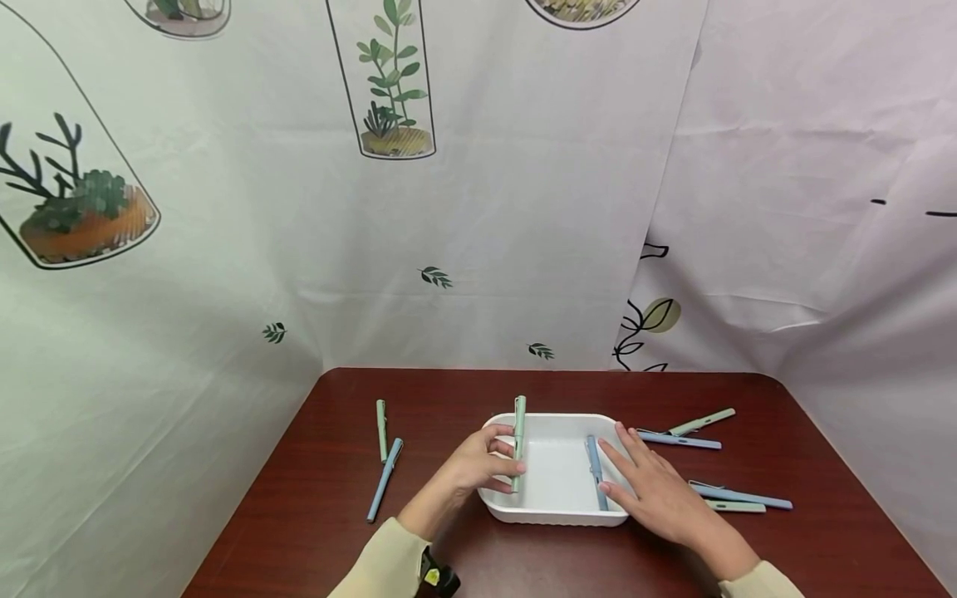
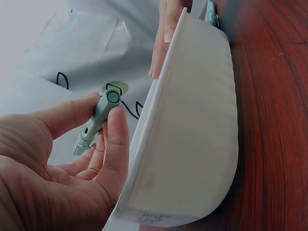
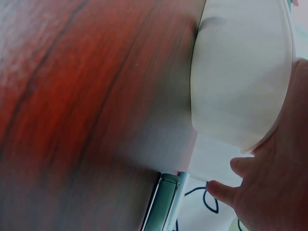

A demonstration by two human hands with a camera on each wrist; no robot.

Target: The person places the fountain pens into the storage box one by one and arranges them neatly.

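A white tray is set on the dark red tabletop, short of the far edge, which is met by a printed cloth. Stretches of tabletop are left between the tray and the pens on the left; on the right, the tray is closely neighboured by pens. A green pen is pinched between thumb and fingers by the left grip and held above rim level at the tray's left side. The right grip is relaxed, its fingers extended over the right rim; whether the blue pen lying inside the tray is touched cannot be told. Small lettering is borne by the tray's outer wall but cannot be read. Eight pens are counted, four green and four blue: one held, one in the tray, two on the left, four on the right.
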